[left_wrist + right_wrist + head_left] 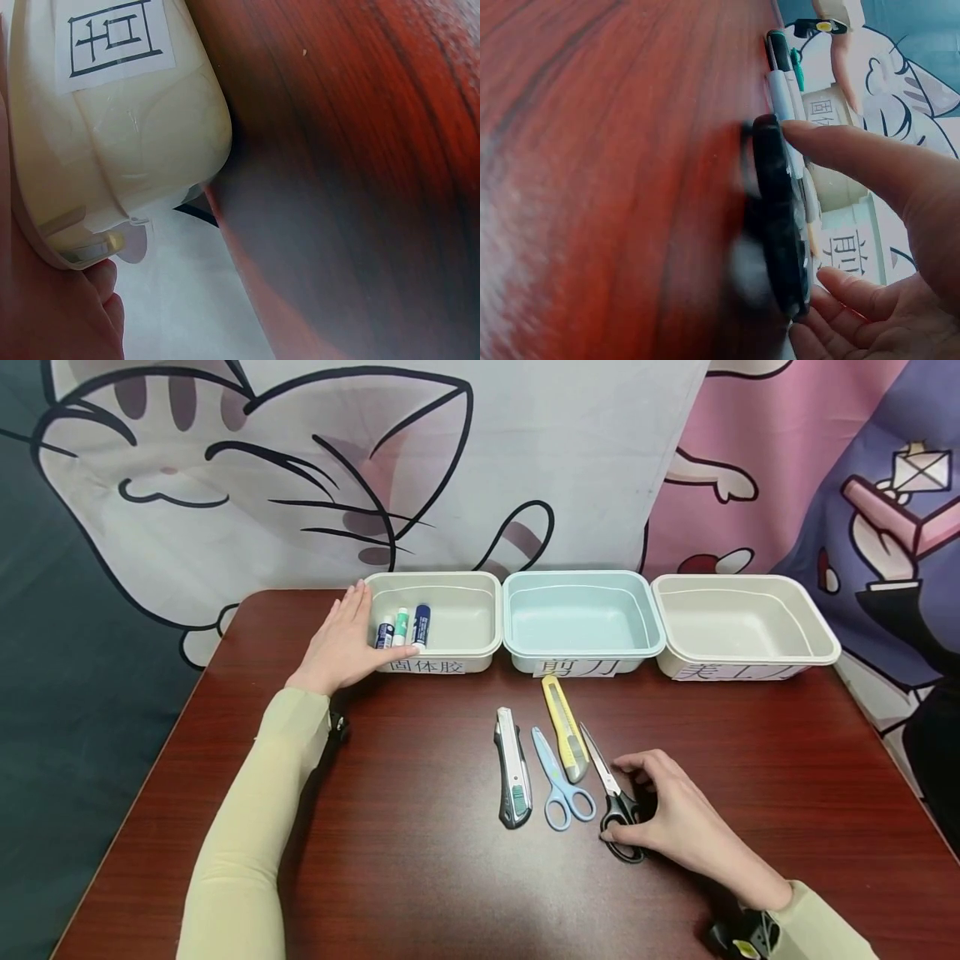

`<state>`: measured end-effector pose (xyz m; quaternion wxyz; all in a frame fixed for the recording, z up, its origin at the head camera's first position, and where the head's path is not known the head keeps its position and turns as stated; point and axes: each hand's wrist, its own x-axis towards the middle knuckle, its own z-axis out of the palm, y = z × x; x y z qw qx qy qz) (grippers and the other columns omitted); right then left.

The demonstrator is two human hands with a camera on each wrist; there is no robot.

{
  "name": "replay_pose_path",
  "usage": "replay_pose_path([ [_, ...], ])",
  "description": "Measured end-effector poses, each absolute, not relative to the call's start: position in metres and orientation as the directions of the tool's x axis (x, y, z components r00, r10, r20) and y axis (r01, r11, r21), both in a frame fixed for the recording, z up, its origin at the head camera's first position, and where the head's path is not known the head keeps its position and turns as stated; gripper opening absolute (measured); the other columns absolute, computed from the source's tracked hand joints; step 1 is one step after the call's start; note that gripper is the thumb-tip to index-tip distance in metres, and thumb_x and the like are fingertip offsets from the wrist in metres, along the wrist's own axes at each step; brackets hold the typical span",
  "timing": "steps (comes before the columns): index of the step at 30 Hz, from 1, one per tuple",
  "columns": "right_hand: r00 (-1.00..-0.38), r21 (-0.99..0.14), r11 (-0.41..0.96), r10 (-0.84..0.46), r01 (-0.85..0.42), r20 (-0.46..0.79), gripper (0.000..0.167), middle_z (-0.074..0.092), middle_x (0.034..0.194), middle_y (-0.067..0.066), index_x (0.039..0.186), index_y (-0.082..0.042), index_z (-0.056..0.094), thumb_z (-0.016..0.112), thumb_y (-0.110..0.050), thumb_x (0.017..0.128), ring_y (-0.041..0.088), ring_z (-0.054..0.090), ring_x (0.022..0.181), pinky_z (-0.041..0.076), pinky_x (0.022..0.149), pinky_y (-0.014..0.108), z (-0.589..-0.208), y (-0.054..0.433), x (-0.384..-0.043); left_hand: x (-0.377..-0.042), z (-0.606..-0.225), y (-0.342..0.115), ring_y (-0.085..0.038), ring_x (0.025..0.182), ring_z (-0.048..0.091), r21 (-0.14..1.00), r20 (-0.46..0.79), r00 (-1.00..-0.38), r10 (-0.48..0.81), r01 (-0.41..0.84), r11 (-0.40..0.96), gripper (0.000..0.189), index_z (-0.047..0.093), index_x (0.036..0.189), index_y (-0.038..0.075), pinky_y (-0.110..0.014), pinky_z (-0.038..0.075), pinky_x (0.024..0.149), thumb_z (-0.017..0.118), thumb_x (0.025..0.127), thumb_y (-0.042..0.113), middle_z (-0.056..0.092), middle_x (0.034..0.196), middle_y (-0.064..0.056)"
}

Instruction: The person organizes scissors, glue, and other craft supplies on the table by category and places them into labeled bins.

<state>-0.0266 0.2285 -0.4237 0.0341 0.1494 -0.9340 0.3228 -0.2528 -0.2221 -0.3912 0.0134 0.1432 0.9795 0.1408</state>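
My left hand (341, 647) rests on the left side and front corner of a cream box (483, 652), fingers stretched along its rim. Inside that box lie a green-capped glue stick (401, 625) and two dark blue ones. With thumb and fingers, my right hand (678, 818) grips the black handles of a pair of scissors (619, 810), blades pointing away toward the boxes. Left of them lie light blue scissors (557, 777), a yellow utility knife (566, 731) and a grey-black utility knife (513, 768). In the right wrist view the thumb (840, 146) touches one end of the black handles.
A light blue box (585, 618) and another cream box (742, 618) stand in a row right of the first one, at the table's back edge. Labels with characters are on their fronts. Behind them hangs a cartoon-cat cloth (585, 460). The table (420, 877) is reddish-brown wood.
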Motion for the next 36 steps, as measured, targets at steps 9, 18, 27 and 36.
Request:
replay_pose_path([
  [9, -0.956, -0.588, 0.754, -0.232, -0.293, 0.179, 0.069, 0.062, 0.111, 0.004, 0.125, -0.004, 0.063, 0.096, -0.022, 0.068, 0.020, 0.060, 0.092, 0.051, 0.078, 0.034, -0.421, 0.238, -0.032, -0.253, -0.391, -0.222, -0.025, 0.154, -0.006, 0.274, 0.021, -0.958, 0.287, 0.281, 0.920, 0.133, 0.000, 0.161, -0.002, -0.041, -0.001, 0.124, 0.053, 0.079, 0.088, -0.004, 0.169, -0.015],
  [18, -0.959, -0.554, 0.783, -0.238, -0.283, 0.153, 0.086, 0.061, 0.112, 0.003, 0.127, -0.004, 0.064, 0.100, -0.038, 0.058, 0.020, 0.056, 0.094, 0.046, 0.079, 0.035, -0.419, 0.240, -0.032, -0.252, -0.390, -0.222, -0.026, 0.154, -0.005, 0.277, 0.017, -0.958, 0.287, 0.281, 0.919, 0.132, -0.001, 0.161, -0.002, -0.042, 0.000, 0.124, 0.053, 0.080, 0.087, -0.005, 0.169, -0.015],
  [27, -0.961, -0.500, 0.822, -0.216, -0.275, 0.174, 0.076, 0.065, 0.109, 0.003, 0.123, -0.004, 0.067, 0.100, -0.028, 0.058, 0.022, 0.061, 0.094, 0.049, 0.078, 0.040, -0.416, 0.249, -0.037, -0.253, -0.391, -0.223, -0.025, 0.154, -0.006, 0.280, 0.014, -0.959, 0.284, 0.276, 0.919, 0.132, -0.002, 0.161, -0.001, -0.038, -0.004, 0.123, 0.052, 0.080, 0.087, -0.005, 0.169, -0.014],
  [36, -0.966, -0.429, 0.866, -0.229, -0.258, 0.120, 0.070, 0.065, 0.105, 0.005, 0.117, -0.002, 0.073, 0.097, -0.035, 0.061, 0.030, 0.064, 0.093, 0.052, 0.077, 0.052, -0.408, 0.256, -0.044, -0.253, -0.391, -0.223, -0.024, 0.154, -0.007, 0.276, 0.009, -0.958, 0.285, 0.277, 0.920, 0.131, -0.002, 0.161, -0.001, -0.037, -0.004, 0.123, 0.052, 0.080, 0.087, -0.007, 0.168, -0.013],
])
